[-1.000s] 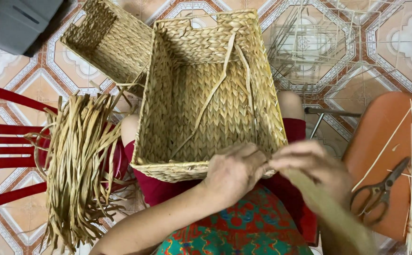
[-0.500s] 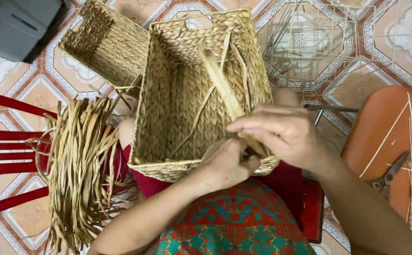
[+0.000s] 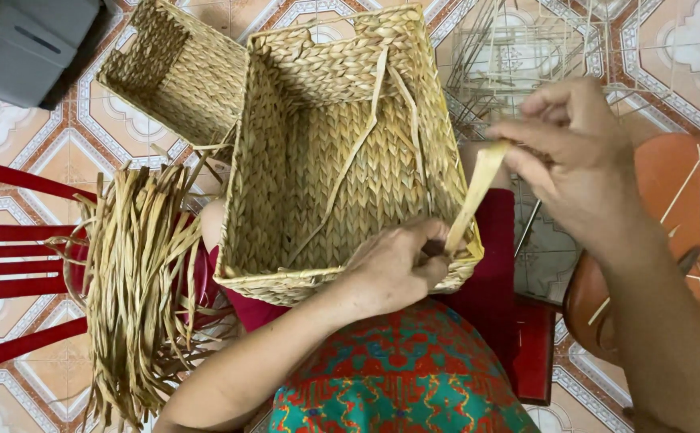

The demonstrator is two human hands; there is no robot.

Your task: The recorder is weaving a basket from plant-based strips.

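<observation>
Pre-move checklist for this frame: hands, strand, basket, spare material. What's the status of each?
1. Left hand pinning the near rim of the woven basket: ok.
2. Right hand pinching the flat strand, pulled taut: ok.
3. Strand threaded through the rim: cannot tell, the fingers hide it.
4. Basket steady on the lap: ok.
5. Bundle of dried strands beside the left arm: ok.

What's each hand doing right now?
Left hand: closed, gripping the near rim of the woven basket.
Right hand: closed, pinching the straw strand and holding it taut.
</observation>
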